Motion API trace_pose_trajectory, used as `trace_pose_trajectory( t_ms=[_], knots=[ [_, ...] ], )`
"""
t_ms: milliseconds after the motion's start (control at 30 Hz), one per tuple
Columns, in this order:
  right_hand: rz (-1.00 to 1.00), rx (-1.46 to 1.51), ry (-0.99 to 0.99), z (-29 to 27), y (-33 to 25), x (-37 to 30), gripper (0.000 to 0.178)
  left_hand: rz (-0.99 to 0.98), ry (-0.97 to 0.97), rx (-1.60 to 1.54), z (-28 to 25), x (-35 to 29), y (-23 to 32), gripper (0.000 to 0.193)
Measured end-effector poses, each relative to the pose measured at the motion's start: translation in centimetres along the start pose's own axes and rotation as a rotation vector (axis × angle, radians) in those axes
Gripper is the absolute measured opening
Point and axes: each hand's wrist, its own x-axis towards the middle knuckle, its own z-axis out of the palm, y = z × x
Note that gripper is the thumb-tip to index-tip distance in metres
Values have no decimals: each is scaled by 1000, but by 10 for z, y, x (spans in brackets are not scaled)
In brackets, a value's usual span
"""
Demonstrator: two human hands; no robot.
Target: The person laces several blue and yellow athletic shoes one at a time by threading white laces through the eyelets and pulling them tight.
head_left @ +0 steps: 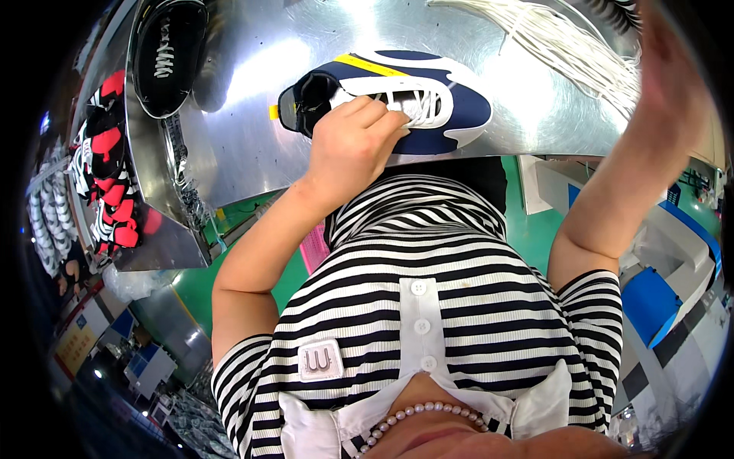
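The left hand (353, 141) rests on the shoe (394, 99), fingers curled over the white laces near the tongue and pinching them; it is closed on the lacing, not spread. The right hand (669, 57) is raised toward the upper right edge, blurred and partly cut off, so I cannot tell how far open it is or whether it holds anything; it is just beside a bundle of loose white laces (566, 42).

The shoe is navy with white trim and a yellow strip along its far side. It lies on the steel table (252, 92), right in front of the person's striped shirt (428, 291). Its long axis runs left to right across the view: the opening faces left, the toe points right.

At the table's upper left a black shoe (164, 53) with white lacing lies with its long axis running away from the person. Left of the table, a steel bin (157, 229) holds a stack of red-and-black shoes (111, 176).

The table is bare polished metal with bright glare. Below it the floor (264, 210) is green; blue and white equipment (661, 298) stands at the right.
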Motion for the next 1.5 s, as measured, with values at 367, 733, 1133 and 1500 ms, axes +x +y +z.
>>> trace_pose_trajectory(
  t_ms=[367,733,1133,1500],
  knots=[
    [492,-489,-209,77,87,-70,9,-652,-112,-283,-24,1,-8,60],
    [415,-486,-361,76,82,-50,15,-648,97,-209,-8,1,-21,49],
    [289,-731,-208,88,92,-67,18,-701,232,-66,7,2,-16,44],
    [171,-1125,-448,84,70,-74,14,-664,239,-7,10,-2,-14,42]
  ],
)
